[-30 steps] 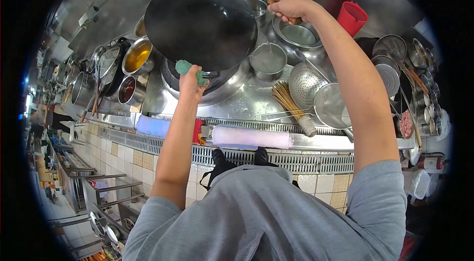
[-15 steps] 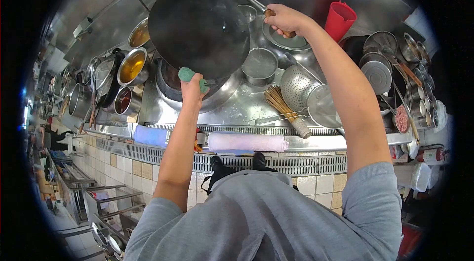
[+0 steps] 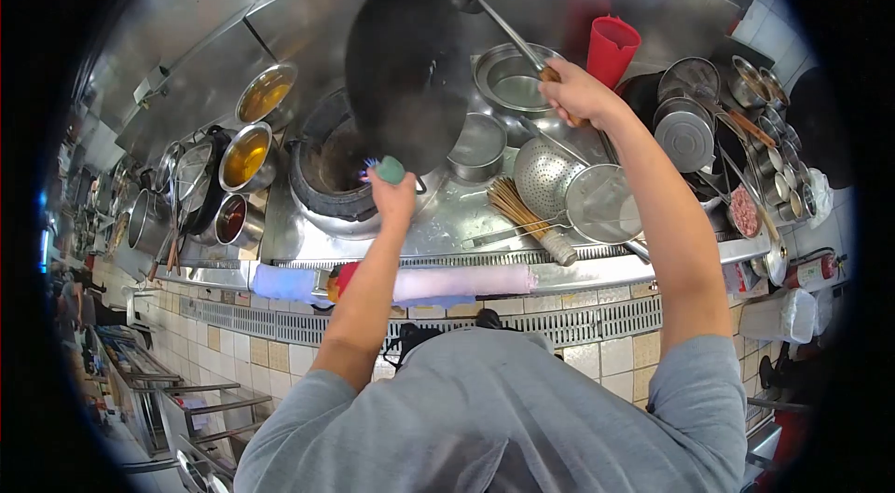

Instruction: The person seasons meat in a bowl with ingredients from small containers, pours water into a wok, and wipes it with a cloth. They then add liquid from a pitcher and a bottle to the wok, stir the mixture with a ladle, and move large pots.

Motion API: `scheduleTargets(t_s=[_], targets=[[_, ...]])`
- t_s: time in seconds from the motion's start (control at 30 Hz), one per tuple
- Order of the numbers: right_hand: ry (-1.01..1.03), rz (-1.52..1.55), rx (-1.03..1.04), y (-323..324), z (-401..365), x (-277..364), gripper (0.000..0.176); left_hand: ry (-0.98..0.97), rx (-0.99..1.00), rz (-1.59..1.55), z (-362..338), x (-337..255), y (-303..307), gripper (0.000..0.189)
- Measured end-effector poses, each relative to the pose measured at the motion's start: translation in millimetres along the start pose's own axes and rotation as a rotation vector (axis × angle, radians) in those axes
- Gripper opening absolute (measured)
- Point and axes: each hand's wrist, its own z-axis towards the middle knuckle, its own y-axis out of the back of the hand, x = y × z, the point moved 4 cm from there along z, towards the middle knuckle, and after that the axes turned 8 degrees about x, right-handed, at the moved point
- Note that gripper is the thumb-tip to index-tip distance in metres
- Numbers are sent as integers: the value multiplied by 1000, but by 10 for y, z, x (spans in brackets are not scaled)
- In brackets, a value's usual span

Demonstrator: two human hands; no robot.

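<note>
Tilted steeply over to the right, a black wok (image 3: 403, 64) hangs off the burner ring (image 3: 312, 171) with steam around it. My left hand (image 3: 394, 197) is closed on its handle through a green cloth (image 3: 390, 171). A small bluish-purple flame (image 3: 369, 167) shows by that hand. My right hand (image 3: 583, 94) grips the wooden handle of a ladle (image 3: 508, 27), whose bowl is at the wok's upper rim. Below the ladle is a wide metal pot (image 3: 483, 83) of cloudy liquid. The wok's contents, if any, cannot be made out.
To the left stand bowls of yellow liquid (image 3: 247, 157) and a dark red sauce pot (image 3: 231, 218). A smaller pot (image 3: 478, 146), perforated strainer (image 3: 541, 178), bamboo brush (image 3: 517, 209) and mesh skimmer (image 3: 597, 204) are right of the burner. A red jug (image 3: 613, 47) stands behind.
The wok has moved right off the burner and tipped more steeply, uncovering the burner and flame. My right hand and the ladle have shifted right and lower in view. The camera view has shifted slightly.
</note>
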Motion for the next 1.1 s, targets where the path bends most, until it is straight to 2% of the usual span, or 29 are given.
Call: scheduleTargets(t_s=[0.03,0.07,0.13,0.17,0.27,0.33,0.37,0.4,0.43,0.47,0.53,0.6,0.67,0.73,0.8,0.87,0.93,0.97,1.07,1.1], targets=[[-16,34,-42,-18,-205,11,28,27,-85,95,-159,-137,3,63],[-32,67,-86,-62,-365,38,32,15,-86,90,-237,-146,7,63],[-43,54,-135,-233,-602,65,37,-127,-102,39,-363,-13,-9,68],[-60,39,-177,-228,-647,105,42,-57,-73,18,-313,218,-12,71],[38,76,-71,-422,-407,532,44,-50,-164,-74,-111,619,218,66],[101,344,-23,-571,-51,716,45,191,-15,-437,35,515,546,57],[90,347,-5,-723,18,778,45,355,17,-617,55,397,760,49],[141,412,-76,-837,77,868,44,516,43,-800,87,373,937,42],[190,477,-148,-948,126,913,42,625,139,-880,214,604,1113,25],[179,480,-130,-1116,102,863,42,665,177,-961,198,607,1284,16],[386,989,8,-1485,-159,717,45,790,189,-1094,111,787,1557,13],[441,1296,126,-1960,-461,435,52,831,203,-1127,-53,1010,1717,12],[108,973,-271,-2445,-803,98,58,893,215,-1147,-105,1169,1842,12],[65,580,-274,-2774,-1154,-32,62,893,208,-1186,-42,1235,1881,11],[-58,509,-327,-3226,-1505,-301,64,919,210,-1196,151,1443,1832,13],[-195,494,-294,-3646,-1762,-299,65,984,152,-1096,243,1364,1780,15],[-154,128,-361,-4022,-1938,-644,66,973,196,-1110,377,1736,1710,17],[-211,110,-370,-4206,-2002,-723,66,968,254,-1127,415,1880,1677,19],[-400,21,-397,-4674,-2146,-956,64,971,240,-1120,423,1869,1716,21],[-332,-99,-447,-4844,-2160,-1151,63,1018,295,-1169,430,1958,1708,20]])
